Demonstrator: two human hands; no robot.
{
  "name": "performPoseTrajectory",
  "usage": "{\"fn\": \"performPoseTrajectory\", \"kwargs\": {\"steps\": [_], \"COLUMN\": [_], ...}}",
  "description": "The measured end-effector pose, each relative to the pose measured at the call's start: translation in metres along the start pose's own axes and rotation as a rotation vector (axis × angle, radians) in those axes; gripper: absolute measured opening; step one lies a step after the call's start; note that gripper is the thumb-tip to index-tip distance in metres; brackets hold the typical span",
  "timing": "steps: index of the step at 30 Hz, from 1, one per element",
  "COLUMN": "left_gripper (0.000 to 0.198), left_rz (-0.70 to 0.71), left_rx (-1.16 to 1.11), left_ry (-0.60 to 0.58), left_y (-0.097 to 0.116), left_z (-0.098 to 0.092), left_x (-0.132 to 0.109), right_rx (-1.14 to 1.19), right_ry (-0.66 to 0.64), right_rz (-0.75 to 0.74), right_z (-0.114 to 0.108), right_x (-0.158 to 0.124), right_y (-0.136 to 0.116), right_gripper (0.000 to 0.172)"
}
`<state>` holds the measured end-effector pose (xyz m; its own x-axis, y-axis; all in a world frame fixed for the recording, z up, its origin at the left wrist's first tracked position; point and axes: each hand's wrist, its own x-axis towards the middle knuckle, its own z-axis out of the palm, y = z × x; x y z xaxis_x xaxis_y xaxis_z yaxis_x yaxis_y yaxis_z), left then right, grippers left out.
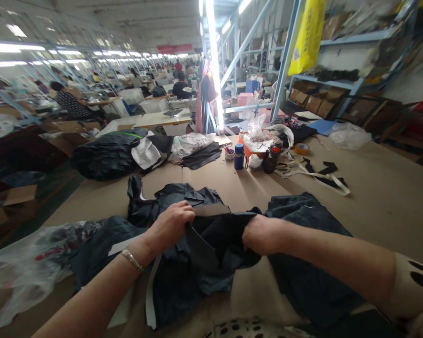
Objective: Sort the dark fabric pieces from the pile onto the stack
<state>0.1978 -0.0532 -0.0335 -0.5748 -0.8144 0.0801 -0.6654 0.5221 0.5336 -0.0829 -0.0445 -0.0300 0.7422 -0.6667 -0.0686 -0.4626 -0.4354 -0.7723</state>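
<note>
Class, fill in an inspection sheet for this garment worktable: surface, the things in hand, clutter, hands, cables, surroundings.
Surface: wide brown cardboard-covered table.
Things in hand: dark navy fabric piece, stretched between both hands.
Clutter: blue bottle, dark flask, tape roll, clear plastic bags, black fabric heap.
Hands: left hand and right hand, each shut on the fabric.
Cables: nothing seen.
Surroundings: blue metal shelving, yellow hanging banner, seated people in the distance.
</note>
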Motion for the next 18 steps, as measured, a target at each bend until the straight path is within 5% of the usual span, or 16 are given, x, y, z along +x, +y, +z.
{"fn": "performPoseTrajectory", "kwargs": {"steps": [1, 4, 7, 10, 13, 16, 18], "left_gripper": [0.020, 0.018, 0.016, 0.012, 0.011, 0.033, 0.044], "left_rz": [0.053, 0.103, 0.043, -0.048, -0.063, -0.002, -0.074], "left_rx": [0.081, 0.077, 0.025, -0.115, -0.452, -0.746, -0.732], "left_ry": [0.031, 0.133, 0.173, 0.178, 0.115, 0.008, 0.048], "left_y": [0.002, 0.005, 0.005, 0.007, 0.016, 0.028, 0.032], "left_z": [-0.002, -0.004, 0.003, 0.012, 0.021, 0.037, 0.055], "left_x": [0.001, 0.006, 0.011, 0.015, 0.021, 0.028, 0.032], "right_rx": [0.022, 0.145, 0.078, -0.134, -0.211, -0.038, 0.087], "right_ry": [-0.113, -0.272, -0.122, -0.154, -0.197, -0.075, -0.051], "right_rz": [-0.032, -0.118, -0.095, -0.080, -0.160, -0.221, -0.186], "right_z": [-0.015, -0.035, -0.014, 0.005, -0.007, -0.026, -0.025], "right_x": [0.002, 0.009, 0.011, 0.009, 0.010, 0.012, 0.011], "right_y": [-0.002, -0.009, -0.011, -0.017, -0.024, -0.019, -0.006], "right_gripper": [0.009, 0.026, 0.013, 0.007, 0.017, 0.027, 0.033]}}
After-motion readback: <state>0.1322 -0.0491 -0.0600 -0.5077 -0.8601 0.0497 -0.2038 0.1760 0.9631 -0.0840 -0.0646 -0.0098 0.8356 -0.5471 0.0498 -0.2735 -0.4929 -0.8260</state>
